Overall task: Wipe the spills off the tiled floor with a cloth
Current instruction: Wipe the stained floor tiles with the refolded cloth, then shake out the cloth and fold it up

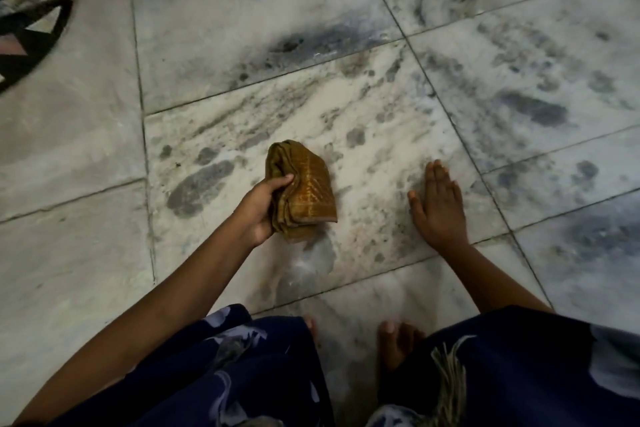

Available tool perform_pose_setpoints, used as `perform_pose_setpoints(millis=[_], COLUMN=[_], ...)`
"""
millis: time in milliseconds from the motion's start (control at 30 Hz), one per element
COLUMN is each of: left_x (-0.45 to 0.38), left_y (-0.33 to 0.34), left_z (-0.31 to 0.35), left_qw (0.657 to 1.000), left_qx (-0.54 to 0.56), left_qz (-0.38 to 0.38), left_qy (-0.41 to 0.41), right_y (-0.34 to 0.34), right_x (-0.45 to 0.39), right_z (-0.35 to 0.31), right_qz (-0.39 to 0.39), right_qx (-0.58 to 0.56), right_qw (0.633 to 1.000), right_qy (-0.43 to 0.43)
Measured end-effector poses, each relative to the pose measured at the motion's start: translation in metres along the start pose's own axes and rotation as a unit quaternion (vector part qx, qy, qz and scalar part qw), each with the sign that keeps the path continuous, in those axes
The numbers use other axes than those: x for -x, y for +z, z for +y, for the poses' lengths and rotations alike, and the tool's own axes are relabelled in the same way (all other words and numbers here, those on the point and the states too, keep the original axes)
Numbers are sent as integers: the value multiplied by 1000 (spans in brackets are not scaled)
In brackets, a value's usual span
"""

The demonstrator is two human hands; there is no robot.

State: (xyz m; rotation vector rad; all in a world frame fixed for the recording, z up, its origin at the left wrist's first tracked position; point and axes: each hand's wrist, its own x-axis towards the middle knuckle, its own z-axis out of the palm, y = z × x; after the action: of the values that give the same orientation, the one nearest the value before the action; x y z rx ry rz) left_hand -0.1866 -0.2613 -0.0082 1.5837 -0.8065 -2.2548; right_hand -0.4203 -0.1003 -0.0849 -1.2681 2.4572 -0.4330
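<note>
Clearly the wiping is in hand but not finished: the left hand [261, 210] grips a folded mustard-brown cloth [302, 191], thumb curled over its near-left edge and fingers tucked beneath, and the bundle sits on or just above the pale marble tiled floor [86, 156], near the middle of the view. I cannot tell whether its underside is pressed flat to the tile. The right hand [438, 204] lies open, fingers straight and palm down on the same tile, well apart from the cloth, apparently bracing the crouched body; 2 bare feet [398, 343] show below between folds of dark blue printed clothing [242, 367]. A glossy wet patch [313, 262] lies just beside the cloth's near end, running back toward the feet, and that looks like the spill still to be taken up. To do this step well, I would judge the cloth should be laid flat with the palm spread over it, then drawn toward the body through the wet patch in overlapping strokes, turning to a dry face once one side is soaked, with the bracing hand kept off the wet tile to avoid a slip. The cloth's long axis runs away from the person, tilted slightly left at the far end; its bunched rounded end points away and its squarer corner lies nearest the wet patch. Grey mottling elsewhere seems to be marble veining.
</note>
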Motion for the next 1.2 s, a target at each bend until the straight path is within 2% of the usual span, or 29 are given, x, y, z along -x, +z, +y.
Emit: perform_pose_setpoints(millis=[200,333,467,733,967,1200], left_x=[-12,-28,-49,-51,45,202], left_y=[7,5,4,33,60,96], left_z=[14,27,43,113,219,329], left_qw=[994,993,997,988,981,984], left_qx=[103,110,56,106,154,145], left_qz=[-32,-42,-2,58,86,80], left_qy=[-18,-30,-61,-92,-83,-65], right_y=[-9,-12,-11,-55,-172,-348], right_x=[-7,-26,-55,-104,-106,-78], right_z=[-22,-38,-55,-115,-202,-299], right_qz=[-14,-24,-34,-79,-73,-44], right_qx=[9,8,9,-14,-48,-86], right_qw=[998,995,992,988,986,981], right_qy=[-53,-95,-119,-130,-139,-166])
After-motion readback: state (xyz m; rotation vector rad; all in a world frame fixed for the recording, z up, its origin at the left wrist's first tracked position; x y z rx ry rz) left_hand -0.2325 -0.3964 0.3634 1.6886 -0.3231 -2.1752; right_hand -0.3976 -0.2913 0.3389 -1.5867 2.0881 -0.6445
